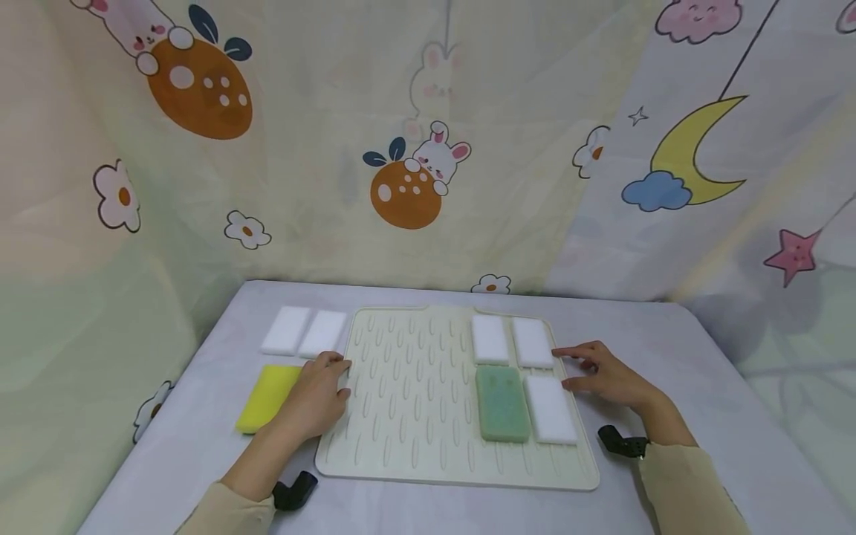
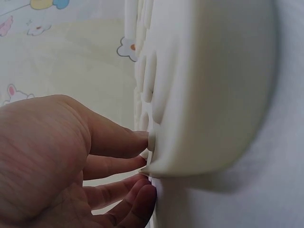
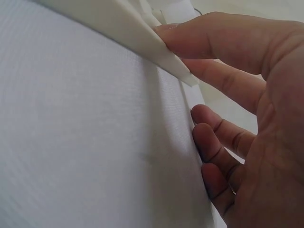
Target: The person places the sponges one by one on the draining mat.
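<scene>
A cream ribbed drying mat (image 1: pixel 414 386) lies on the table between the hands. On its right part are three white sponge blocks (image 1: pixel 490 339) and a green sponge block (image 1: pixel 503 403). My left hand (image 1: pixel 316 394) is at the mat's left edge; its thumb touches the rim in the left wrist view, with the other fingers low beside it. At the right edge, my right hand (image 1: pixel 605 375) touches the rim with thumb and index finger spread apart. Its other fingers bend loosely over the cloth in the right wrist view.
Two more white sponge blocks (image 1: pixel 286 331) lie at the back left of the table. A yellow sponge block (image 1: pixel 269 397) sits left of the mat, partly behind the left hand. White cloth (image 1: pixel 669 349) covers the table, and a printed curtain (image 1: pixel 301 186) encloses its back and sides.
</scene>
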